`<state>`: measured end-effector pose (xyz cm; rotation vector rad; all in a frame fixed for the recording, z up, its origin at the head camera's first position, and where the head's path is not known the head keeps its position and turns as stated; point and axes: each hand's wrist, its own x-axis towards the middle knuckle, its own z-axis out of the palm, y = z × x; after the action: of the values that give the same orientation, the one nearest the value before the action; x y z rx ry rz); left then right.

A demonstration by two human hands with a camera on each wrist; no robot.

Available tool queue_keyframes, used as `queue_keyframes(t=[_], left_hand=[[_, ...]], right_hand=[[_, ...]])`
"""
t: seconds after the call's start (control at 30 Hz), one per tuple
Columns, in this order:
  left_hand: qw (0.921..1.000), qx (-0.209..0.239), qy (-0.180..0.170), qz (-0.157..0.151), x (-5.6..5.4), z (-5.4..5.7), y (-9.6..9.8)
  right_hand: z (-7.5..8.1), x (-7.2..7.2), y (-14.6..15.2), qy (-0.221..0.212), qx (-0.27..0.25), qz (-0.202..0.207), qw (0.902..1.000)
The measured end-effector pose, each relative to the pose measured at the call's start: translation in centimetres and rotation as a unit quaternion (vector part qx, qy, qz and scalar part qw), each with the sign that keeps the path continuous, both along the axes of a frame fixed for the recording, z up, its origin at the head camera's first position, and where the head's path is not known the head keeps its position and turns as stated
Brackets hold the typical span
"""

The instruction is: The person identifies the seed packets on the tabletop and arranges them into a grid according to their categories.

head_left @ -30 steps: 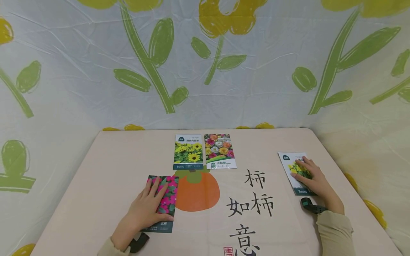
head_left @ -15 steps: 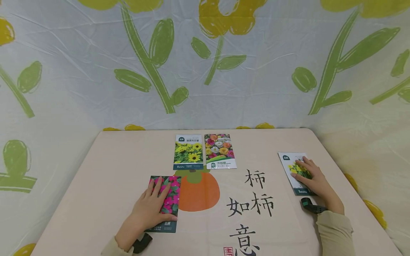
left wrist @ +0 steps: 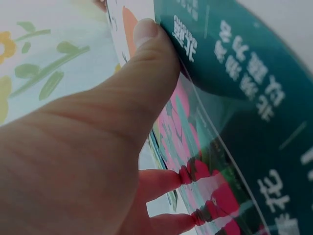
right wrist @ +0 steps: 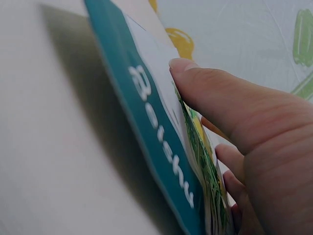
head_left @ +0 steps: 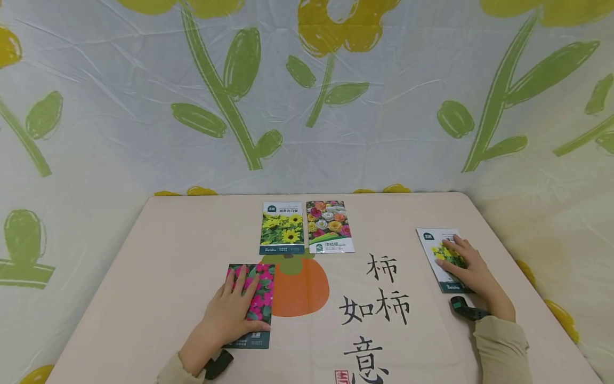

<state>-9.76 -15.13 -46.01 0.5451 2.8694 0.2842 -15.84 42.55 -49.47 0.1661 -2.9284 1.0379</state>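
My left hand (head_left: 227, 313) rests with spread fingers on a seed packet with pink flowers (head_left: 263, 298), at the left front of the table. The left wrist view has the thumb across the packet's dark green band (left wrist: 230, 63) and fingertips on the printed flowers. On the right side, my right hand (head_left: 472, 273) lies over a white seed packet with yellow flowers (head_left: 434, 245), covering part of its picture. Its thumb touches the packet's face near the green "Beishu" band (right wrist: 146, 117) in the right wrist view.
Toward the back lie a seed packet with yellow sunflowers (head_left: 282, 229) and another with multicoloured blooms (head_left: 330, 226), side by side. The pale tablecloth (head_left: 168, 240) bears a printed orange persimmon (head_left: 297, 290) and black characters. A flowered curtain (head_left: 364, 144) rises behind the table.
My left hand has slid slightly to the right with the pink-flower packet beneath it, covering more of the printed persimmon's left edge. The right hand and the other packets have stayed put.
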Motion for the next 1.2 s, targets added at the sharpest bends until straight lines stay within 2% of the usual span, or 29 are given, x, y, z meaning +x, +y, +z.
queue_keyframes(t=[0.6,1.2], left_hand=[[0.9996,-0.022,0.01,-0.013,-0.1,-0.4,1.2],[0.9995,-0.028,0.006,-0.011,-0.1,-0.3,2.5]], right_hand=[[0.2,0.0,-0.2,-0.003,0.001,-0.002,1.0],[0.1,0.1,-0.1,0.002,-0.006,0.002,1.0]])
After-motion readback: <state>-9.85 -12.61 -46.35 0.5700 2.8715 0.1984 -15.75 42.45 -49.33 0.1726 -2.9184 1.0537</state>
